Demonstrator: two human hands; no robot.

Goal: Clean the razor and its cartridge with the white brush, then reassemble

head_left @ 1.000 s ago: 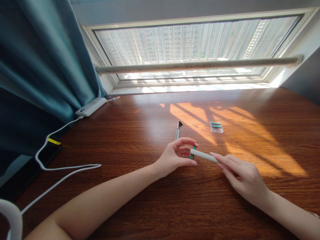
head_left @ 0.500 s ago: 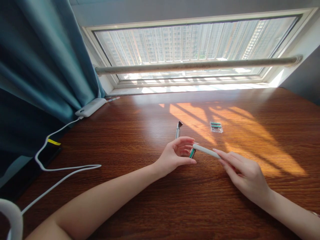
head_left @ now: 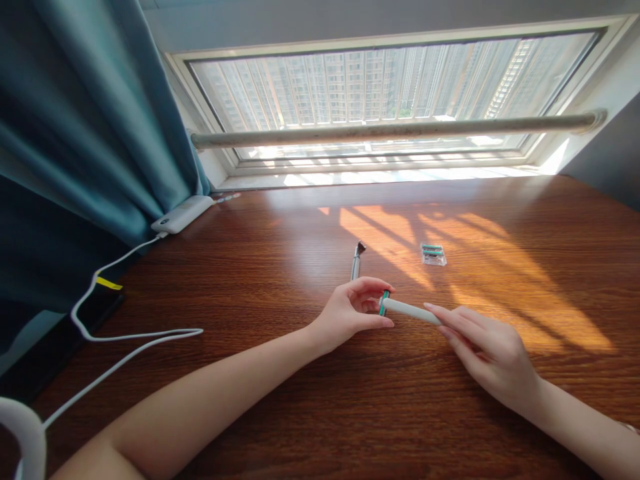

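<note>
Your half-curled left hand point(head_left: 344, 313) held a green piece point(head_left: 383, 311); your right hand point(head_left: 487, 343) pinched a white stick point(head_left: 411, 311) right by it.

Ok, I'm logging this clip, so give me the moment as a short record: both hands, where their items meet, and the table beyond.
left hand: holds green-and-black cartridge between thumb and fingers
right hand: holds white stick by one end
meeting point: stick's far end overlaps cartridge; whether joined, cannot tell
table: silver tool; right of it, clear case with green-striped pieces
</note>
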